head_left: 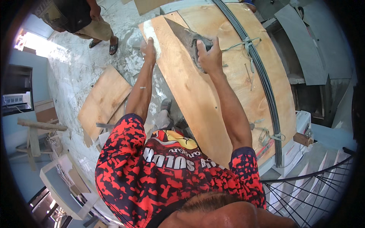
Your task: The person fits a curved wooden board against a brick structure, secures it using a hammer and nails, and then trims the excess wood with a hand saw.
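Note:
My right hand (211,57) is closed round the black handle of a handsaw (183,33). The saw's wide, stained blade points away to the far left, lying over a long plywood board (190,93). With the thumb on top, my left hand (149,51) grips the board's left edge near its far end, beside a white-smeared strip; its other fingers are mostly hidden. The board slants from the far left toward my body, along the left side of a larger plywood sheet (272,62). Whether the blade's teeth touch the wood cannot be made out.
A bundle of dark rods (262,81), tied with green cord, crosses the large sheet. Plywood offcuts (104,98) lie on the floor at left. A person (78,17) stands at far left. A black railing (308,178) borders stairs at near right.

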Available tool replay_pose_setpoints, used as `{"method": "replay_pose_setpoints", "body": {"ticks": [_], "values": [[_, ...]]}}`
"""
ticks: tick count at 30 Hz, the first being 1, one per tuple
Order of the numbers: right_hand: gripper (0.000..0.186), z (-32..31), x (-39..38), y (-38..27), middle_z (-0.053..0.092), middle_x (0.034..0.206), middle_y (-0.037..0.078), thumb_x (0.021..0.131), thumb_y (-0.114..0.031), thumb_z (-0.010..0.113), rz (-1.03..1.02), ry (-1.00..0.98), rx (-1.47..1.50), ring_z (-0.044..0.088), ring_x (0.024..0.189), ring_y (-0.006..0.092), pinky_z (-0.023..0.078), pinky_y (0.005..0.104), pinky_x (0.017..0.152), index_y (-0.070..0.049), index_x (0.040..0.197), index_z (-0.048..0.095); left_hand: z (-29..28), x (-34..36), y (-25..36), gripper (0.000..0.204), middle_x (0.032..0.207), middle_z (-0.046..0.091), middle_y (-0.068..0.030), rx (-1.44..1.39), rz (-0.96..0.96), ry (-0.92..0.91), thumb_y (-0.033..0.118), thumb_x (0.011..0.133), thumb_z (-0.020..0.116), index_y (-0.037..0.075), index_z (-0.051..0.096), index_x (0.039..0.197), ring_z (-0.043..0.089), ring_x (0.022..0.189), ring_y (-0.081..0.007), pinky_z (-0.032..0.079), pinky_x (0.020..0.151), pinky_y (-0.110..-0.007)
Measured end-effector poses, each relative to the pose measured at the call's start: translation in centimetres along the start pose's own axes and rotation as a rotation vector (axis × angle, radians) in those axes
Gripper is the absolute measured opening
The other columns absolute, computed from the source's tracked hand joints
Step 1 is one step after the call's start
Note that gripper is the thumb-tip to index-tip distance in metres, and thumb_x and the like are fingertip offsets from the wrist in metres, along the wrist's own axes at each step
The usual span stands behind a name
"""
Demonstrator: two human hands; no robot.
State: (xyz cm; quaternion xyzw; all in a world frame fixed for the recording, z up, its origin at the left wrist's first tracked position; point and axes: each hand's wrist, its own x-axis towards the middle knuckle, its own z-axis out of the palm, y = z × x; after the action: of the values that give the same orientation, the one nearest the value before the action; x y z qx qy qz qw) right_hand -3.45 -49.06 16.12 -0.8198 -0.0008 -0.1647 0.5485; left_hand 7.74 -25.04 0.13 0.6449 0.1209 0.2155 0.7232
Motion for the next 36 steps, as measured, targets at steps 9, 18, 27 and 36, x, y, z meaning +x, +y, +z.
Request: {"method": "replay_pose_setpoints", "body": {"ticks": [9,18,27,36], "values": [[0.027,-11.5,-10.2,-2.9,0.058,0.073,0.006,0.091,-0.014,0.059,0.239,-0.18,0.336,0.055,0.059,0.0129,0.047,0.0285,0.055,-0.001,0.111,0.047,-0.7,-1.3,0.1,0.039,0.104,0.062,-0.0161,0.19,0.036,0.083,0.026,0.093,0.055,-0.006,0.056,0.114,0.058,0.095,-0.0254,0.043,0.087,-0.038],[0.03,-3.8,-2.4,-0.3,0.052,0.065,0.002,0.092,-0.021,0.06,0.212,-0.127,0.267,0.048,0.049,0.008,0.04,0.0234,0.042,-0.005,0.113,0.046,-0.1,-0.5,1.3,0.037,0.098,0.063,-0.0157,0.145,-0.161,0.028,0.028,0.092,0.057,-0.006,0.057,0.106,0.058,0.087,-0.0238,0.045,0.079,-0.036],[0.028,-7.2,-5.8,1.2,0.05,0.063,0.002,0.093,-0.018,0.058,-0.019,-0.012,0.215,0.045,0.044,0.0086,0.039,0.0244,0.04,-0.003,0.113,0.046,-0.3,-1.2,-0.4,0.037,0.099,0.063,-0.0161,0.211,-0.026,0.04,0.028,0.093,0.057,-0.007,0.057,0.106,0.057,0.09,-0.0237,0.044,0.081,-0.038],[0.024,-10.8,-10.0,-1.3,0.056,0.074,0.005,0.092,-0.015,0.059,0.18,-0.111,0.307,0.049,0.051,0.0072,0.04,0.0235,0.046,-0.004,0.11,0.048,-1.0,0.0,-0.5,0.035,0.1,0.064,-0.0153,0.121,-0.095,0.031,0.026,0.092,0.056,-0.004,0.06,0.109,0.058,0.087,-0.0231,0.045,0.079,-0.038]]}}
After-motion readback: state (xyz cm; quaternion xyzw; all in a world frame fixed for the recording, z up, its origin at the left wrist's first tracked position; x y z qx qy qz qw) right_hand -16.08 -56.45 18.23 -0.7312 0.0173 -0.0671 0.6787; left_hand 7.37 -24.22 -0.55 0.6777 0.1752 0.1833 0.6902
